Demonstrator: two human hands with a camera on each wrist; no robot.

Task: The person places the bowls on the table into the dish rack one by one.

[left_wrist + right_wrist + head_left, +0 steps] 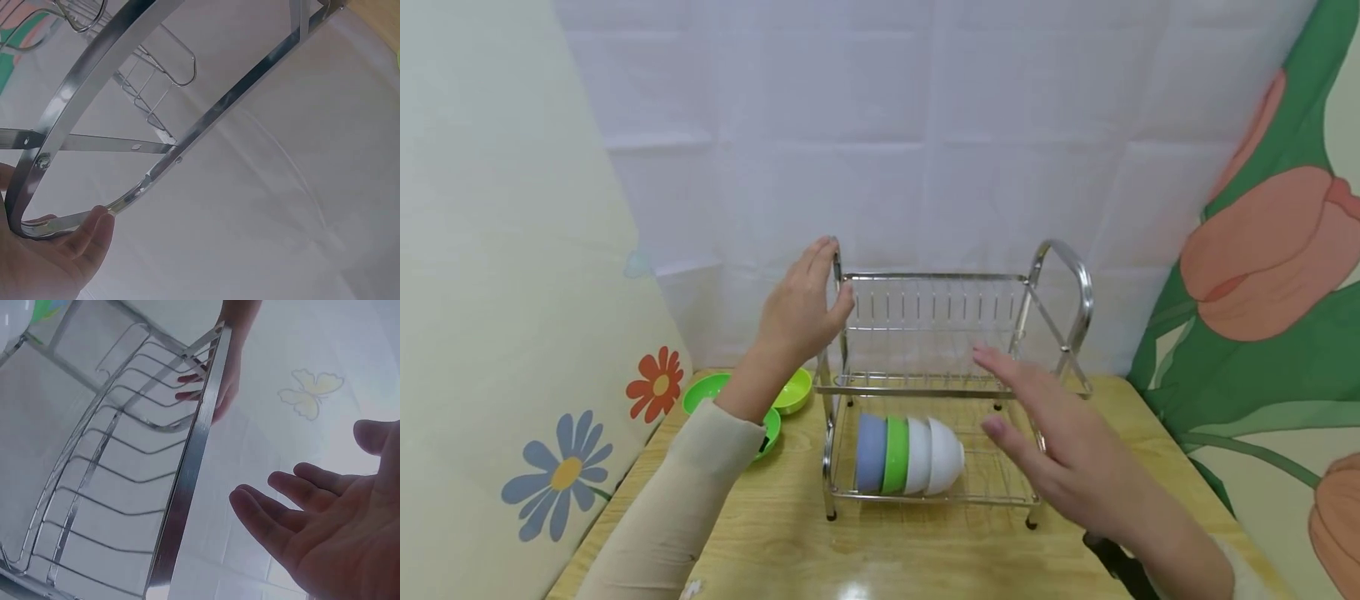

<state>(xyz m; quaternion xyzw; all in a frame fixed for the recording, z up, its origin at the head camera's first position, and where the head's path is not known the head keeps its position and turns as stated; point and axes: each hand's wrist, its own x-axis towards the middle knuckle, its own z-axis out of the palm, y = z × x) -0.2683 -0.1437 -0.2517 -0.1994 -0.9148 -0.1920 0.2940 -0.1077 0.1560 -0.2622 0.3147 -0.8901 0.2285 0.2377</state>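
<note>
A two-tier steel dish rack (1060, 275) stands on the wooden table (790, 542). My left hand (801, 308) grips the rack's left upright handle loop (81, 94), thumb (94, 228) on the metal band. My right hand (1052, 433) hovers open in front of the rack's right side, fingers (269, 519) spread, touching nothing. On the lower tier lies a row of nested bowls on their sides: blue (869, 454), green (895, 454), and two white (943, 457). The upper tier wires (112, 487) hold nothing.
Green bowls (711, 392) sit on the table left of the rack, partly behind my left forearm. A white cloth backdrop (925, 125) hangs close behind the rack. Flower-printed panels (1270, 250) close in both sides.
</note>
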